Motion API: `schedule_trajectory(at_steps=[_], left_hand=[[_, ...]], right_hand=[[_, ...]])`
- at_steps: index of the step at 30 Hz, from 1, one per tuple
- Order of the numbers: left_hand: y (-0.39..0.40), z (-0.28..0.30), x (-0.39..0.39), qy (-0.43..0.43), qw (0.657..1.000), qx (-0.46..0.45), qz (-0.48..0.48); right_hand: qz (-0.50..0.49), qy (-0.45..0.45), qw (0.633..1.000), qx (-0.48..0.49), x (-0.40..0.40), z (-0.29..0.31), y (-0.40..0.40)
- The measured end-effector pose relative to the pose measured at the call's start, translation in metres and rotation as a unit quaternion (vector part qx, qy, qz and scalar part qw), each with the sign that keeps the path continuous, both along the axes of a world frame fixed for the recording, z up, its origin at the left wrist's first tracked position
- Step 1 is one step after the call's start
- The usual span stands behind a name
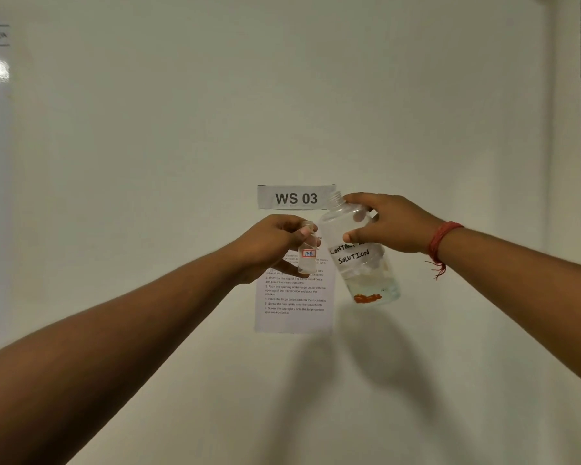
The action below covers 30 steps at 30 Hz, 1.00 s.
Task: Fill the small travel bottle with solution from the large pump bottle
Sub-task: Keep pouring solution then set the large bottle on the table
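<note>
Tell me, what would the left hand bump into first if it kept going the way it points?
Probably the big bottle in the right hand. The left hand, holding the small bottle, points right at it, though depth is hard to judge.

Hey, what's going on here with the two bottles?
A person holds two clear bottles up in front of a wall. The left hand grips a small bottle with a red-edged label; the right hand grips a large bottle marked "solution". Both look uncapped. The large bottle leans slightly toward the small one, its liquid sitting at the bottom, so nothing is pouring right now. An instruction sheet and a "WS 03" sign hang behind.
</note>
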<state>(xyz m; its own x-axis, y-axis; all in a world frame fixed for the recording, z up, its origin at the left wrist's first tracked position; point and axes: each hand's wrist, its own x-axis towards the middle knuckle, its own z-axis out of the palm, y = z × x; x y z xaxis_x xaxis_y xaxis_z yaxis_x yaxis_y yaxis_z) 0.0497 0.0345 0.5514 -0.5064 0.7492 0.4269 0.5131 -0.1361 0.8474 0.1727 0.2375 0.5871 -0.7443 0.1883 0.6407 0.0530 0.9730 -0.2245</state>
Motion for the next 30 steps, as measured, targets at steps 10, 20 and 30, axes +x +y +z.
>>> schedule_trajectory(at_steps=[10,20,30], left_hand=[[0.005,0.001,-0.004,0.002,1.0,0.006,0.005],[0.007,-0.001,-0.007,0.001,1.0,0.011,0.01],[0.006,-0.002,-0.005,0.011,1.0,0.002,0.014]], right_hand=[[-0.025,-0.039,0.99,0.137,-0.004,0.014,-0.006],[-0.05,-0.066,0.97,0.227,-0.006,0.018,-0.013],[-0.058,-0.074,0.956,0.277,-0.005,0.021,-0.019]])
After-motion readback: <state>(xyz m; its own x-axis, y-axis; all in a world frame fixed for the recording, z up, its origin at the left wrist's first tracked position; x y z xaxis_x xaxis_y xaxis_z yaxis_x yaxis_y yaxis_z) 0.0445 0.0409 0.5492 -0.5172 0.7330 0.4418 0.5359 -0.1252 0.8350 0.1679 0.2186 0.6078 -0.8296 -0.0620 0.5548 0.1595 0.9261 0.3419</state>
